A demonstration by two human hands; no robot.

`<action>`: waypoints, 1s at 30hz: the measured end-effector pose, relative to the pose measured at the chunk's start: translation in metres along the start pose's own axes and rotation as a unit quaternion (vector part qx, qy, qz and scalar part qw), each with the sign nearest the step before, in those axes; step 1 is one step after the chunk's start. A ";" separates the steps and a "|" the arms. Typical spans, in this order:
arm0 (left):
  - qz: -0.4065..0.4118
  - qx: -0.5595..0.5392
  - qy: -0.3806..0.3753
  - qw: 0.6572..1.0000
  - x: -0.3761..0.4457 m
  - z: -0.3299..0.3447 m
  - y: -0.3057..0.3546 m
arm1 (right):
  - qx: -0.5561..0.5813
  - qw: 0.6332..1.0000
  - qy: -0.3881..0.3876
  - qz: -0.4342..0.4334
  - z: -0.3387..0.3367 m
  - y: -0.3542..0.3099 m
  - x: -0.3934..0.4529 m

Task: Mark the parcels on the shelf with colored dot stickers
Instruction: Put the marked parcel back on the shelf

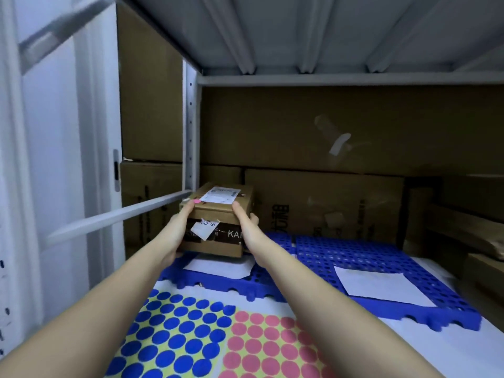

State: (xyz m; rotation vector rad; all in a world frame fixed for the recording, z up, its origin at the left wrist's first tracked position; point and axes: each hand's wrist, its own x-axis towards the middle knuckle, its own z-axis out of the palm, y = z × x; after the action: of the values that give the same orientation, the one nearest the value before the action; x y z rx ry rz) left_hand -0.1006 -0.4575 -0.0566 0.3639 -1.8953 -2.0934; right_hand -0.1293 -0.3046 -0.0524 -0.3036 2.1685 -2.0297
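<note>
A small brown cardboard parcel [218,227] with a white shipping label on top is held just above the blue perforated mat [354,257] on the shelf. My left hand [177,230] grips its left side, and a pink dot sticks near my fingertip at the top left edge. My right hand [246,227] grips the parcel's right side. Two sticker sheets lie at the front of the shelf: blue dots [174,336] on yellow backing and pink dots [267,347] beside them.
Large brown cartons [327,203] line the back and left of the shelf bay. White paper sheets [381,285] lie on the mat. A grey metal upright [189,126] and a diagonal brace [117,214] stand at left; the upper shelf hangs overhead.
</note>
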 end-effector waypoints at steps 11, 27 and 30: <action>-0.010 0.054 0.024 0.998 0.056 -0.017 -0.017 | -0.118 0.993 0.000 0.010 0.017 0.027 0.049; -0.004 0.142 0.036 0.989 0.067 -0.025 -0.030 | -0.206 0.977 0.051 -0.037 0.019 0.036 0.062; -0.003 0.142 0.041 0.989 0.068 -0.027 -0.031 | -0.206 0.977 0.053 -0.033 0.021 0.037 0.062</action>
State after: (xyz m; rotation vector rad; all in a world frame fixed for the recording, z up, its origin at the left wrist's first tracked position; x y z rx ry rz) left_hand -0.1550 -0.5049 -0.0900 0.5112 -2.1465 -1.7829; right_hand -0.1851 -0.3386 -0.0888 -0.3249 2.6712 -1.6419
